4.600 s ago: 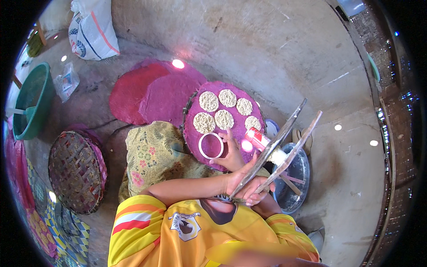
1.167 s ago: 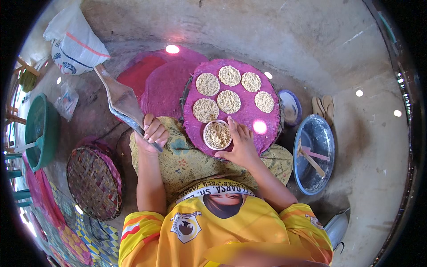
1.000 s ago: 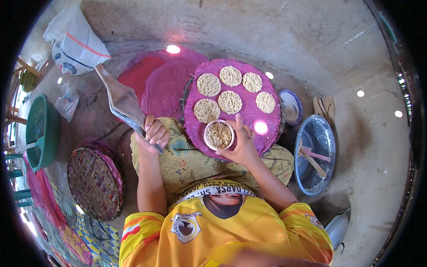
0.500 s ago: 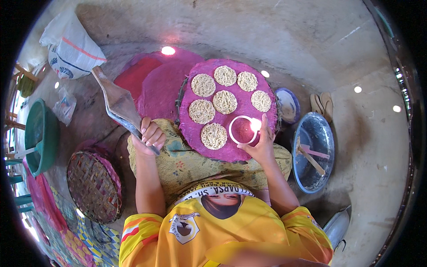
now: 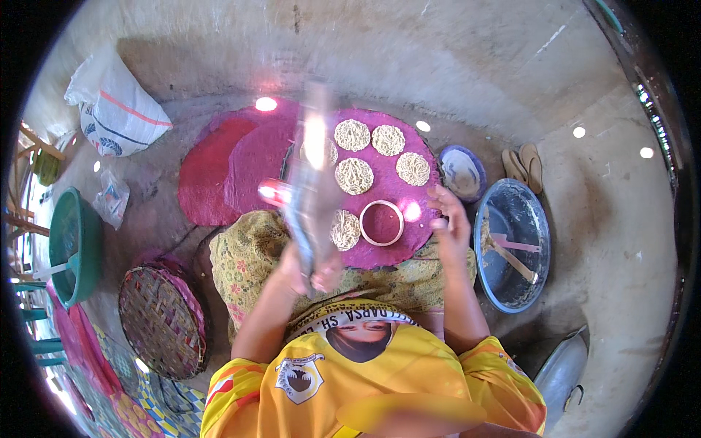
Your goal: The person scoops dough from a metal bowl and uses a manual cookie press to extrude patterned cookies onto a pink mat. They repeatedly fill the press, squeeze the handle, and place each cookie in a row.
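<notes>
Gripped in my left hand is a long wooden tool, smeared by motion. It stands roughly upright over the left side of a round tray covered in magenta cloth and hides part of it. Several flat round cakes of pale noodle strands lie spread on the cloth. A pale ring mold rests on the cloth near the tray's front, with only cloth inside it. My right hand is open beside the tray's right edge, fingers apart, holding nothing and clear of the ring.
At the right stands a blue basin with a pink-handled tool and a wooden stick in it. Behind it are a smaller bowl of whitish powder and sandals. To the left are a woven tray, green basin and white sack.
My left hand has swung the wooden tool rightward and more upright, over the tray. My right hand has let go of the ring mold, leaving it on the cloth, and moved right.
</notes>
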